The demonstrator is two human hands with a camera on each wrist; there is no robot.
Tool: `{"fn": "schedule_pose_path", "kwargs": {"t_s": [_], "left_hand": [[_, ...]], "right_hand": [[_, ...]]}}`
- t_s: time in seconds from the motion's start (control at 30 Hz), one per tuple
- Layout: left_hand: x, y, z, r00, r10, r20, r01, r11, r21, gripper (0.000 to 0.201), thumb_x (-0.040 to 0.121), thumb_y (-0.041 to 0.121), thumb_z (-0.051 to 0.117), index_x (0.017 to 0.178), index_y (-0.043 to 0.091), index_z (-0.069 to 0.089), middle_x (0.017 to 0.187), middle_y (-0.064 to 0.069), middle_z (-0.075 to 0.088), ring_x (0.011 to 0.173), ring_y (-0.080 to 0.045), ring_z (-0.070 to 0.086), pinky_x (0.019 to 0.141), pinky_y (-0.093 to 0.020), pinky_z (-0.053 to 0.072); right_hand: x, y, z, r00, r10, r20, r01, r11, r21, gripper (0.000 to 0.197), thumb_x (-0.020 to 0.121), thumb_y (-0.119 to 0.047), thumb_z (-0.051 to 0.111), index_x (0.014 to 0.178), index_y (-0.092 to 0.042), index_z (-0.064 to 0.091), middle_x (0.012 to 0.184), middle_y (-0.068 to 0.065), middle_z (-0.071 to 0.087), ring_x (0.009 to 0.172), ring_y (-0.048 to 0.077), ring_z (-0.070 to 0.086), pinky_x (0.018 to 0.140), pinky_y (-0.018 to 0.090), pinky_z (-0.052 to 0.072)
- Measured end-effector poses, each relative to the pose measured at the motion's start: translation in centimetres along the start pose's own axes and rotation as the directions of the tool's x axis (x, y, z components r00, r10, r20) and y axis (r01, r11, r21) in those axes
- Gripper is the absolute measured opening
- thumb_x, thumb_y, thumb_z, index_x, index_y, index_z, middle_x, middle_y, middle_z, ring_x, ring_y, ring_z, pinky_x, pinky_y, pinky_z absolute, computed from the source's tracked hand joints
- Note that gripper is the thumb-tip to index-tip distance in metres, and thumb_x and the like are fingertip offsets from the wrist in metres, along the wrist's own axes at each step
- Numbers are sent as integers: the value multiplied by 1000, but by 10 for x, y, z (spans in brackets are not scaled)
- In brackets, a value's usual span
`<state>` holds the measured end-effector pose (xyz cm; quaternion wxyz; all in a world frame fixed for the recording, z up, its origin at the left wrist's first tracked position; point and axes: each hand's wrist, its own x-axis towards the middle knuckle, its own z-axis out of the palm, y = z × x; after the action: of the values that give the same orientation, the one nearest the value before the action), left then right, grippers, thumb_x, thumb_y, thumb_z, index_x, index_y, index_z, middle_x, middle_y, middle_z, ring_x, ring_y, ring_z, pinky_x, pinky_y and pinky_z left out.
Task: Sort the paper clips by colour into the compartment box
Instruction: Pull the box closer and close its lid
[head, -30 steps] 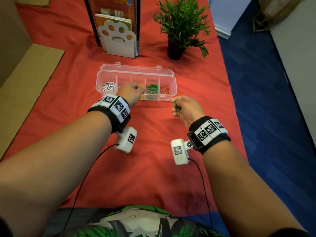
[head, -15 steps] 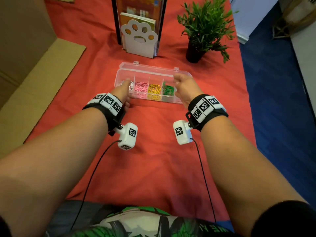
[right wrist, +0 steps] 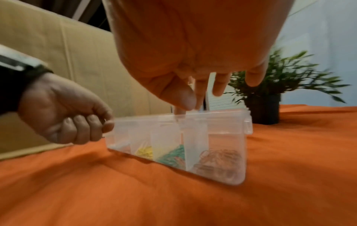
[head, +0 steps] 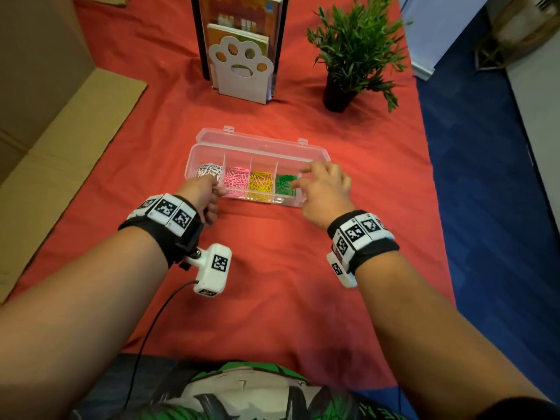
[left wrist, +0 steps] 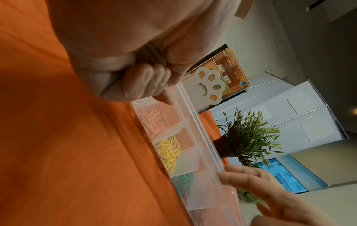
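The box (head: 212, 151) lies open on the red surface (head: 272, 268), clips sorted inside. The left hand (head: 202, 192) grips its left end, fingers (right wrist: 90, 130) curled; the right hand (head: 325, 192) hovers over its right end, fingers (right wrist: 220, 85) loosely spread.

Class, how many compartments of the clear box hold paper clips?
5: left to right, white, pink, yellow, green, and orange, hidden under the right hand in the head view.

The right hand (head: 325, 192) no longer pinches a green clip. It has moved from 6 o'clock of the compartment box (head: 315, 153) to over its 3 o'clock end, fingers spread.
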<state>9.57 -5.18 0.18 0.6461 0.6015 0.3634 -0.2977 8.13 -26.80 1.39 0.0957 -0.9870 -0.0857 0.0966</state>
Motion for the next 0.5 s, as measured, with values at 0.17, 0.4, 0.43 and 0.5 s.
{"fn": "schedule_pose_path", "kwargs": {"t_s": [0.17, 0.4, 0.43, 0.5], "left_hand": [[-8, -22, -5, 999, 2, -35, -4, 999, -51, 36, 92, 28, 30, 65, 16, 49, 26, 7, 23, 22, -4, 18, 36, -4, 17], [-7, -25, -4, 999, 11, -42, -16, 992, -123, 38, 94, 26, 29, 65, 13, 50, 25, 7, 25, 22, -3, 20, 36, -5, 17], [-7, -25, -3, 999, 10, -39, -15, 991, -130, 38, 94, 25, 29, 65, 13, 50, 25, 7, 24, 22, -3, 20, 36, -5, 17], [-7, -25, -4, 999, 10, -37, -15, 990, -143, 36, 93, 24, 29, 66, 13, 50, 25, 8, 24, 22, -3, 19, 37, -4, 17]], "right_hand": [[3, -13, 12, 964, -119, 238, 189, 936, -297, 34, 73, -15, 50, 104, -19, 65, 114, 1, 46, 121, 28, 34, 109, 64, 0], [11, -15, 9, 916, -24, 400, 135, 958, -253, 35, 80, -17, 43, 109, -24, 61, 120, -3, 49, 124, 26, 33, 109, 66, -3], [12, -15, 7, 906, -15, 422, 127, 962, -240, 35, 81, -16, 42, 109, -27, 61, 119, -4, 50, 124, 26, 33, 109, 65, -4], [12, -15, 4, 897, 0, 441, 85, 982, -171, 34, 83, -17, 43, 109, -30, 59, 118, -7, 53, 127, 26, 33, 109, 62, -8]]}}
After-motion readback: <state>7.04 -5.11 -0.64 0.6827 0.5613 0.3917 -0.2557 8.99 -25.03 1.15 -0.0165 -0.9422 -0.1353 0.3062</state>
